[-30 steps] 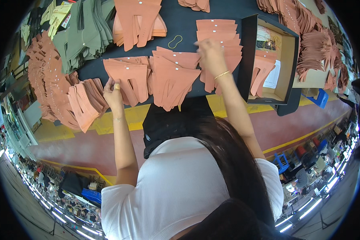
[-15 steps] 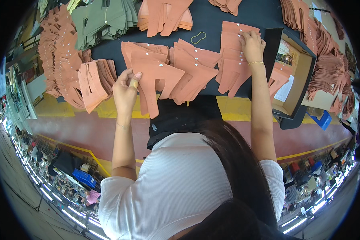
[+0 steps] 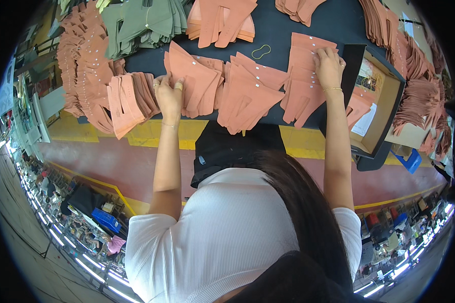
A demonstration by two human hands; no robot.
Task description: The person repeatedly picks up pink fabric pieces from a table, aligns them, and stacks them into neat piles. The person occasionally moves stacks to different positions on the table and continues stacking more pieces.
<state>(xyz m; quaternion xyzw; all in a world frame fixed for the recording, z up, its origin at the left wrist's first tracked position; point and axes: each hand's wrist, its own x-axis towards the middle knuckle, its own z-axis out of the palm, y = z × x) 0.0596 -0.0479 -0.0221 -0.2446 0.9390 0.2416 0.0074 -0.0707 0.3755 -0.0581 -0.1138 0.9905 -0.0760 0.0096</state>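
Note:
My left hand (image 3: pixel 168 93) has its fingers bent and its thumb along the left edge of a salmon-coloured flat cut piece (image 3: pixel 189 70), which lies slanted over a small pile of similar pieces. These are flat, leather-like shapes with slots and small white labels. My right hand (image 3: pixel 329 69) is closed at the right edge of an overlapping row of salmon cut pieces (image 3: pixel 301 63); its fingertips are partly hidden. Between my hands lies another fanned pile of salmon pieces (image 3: pixel 250 98), touched by neither hand.
A bundle of salmon pieces (image 3: pixel 126 103) and a long stack (image 3: pixel 83 60) are at left. Green pieces (image 3: pixel 146 25) lie behind. An open dark box (image 3: pixel 392 108) holding papers stands at right, beside more stacks (image 3: pixel 417 101). A yellow-green rubber band (image 3: pixel 261 51) lies on the dark table.
My left hand has moved up and inward; its cut piece has swung from the table's front edge back onto the pile. My right hand stays at its row. The view has shifted slightly.

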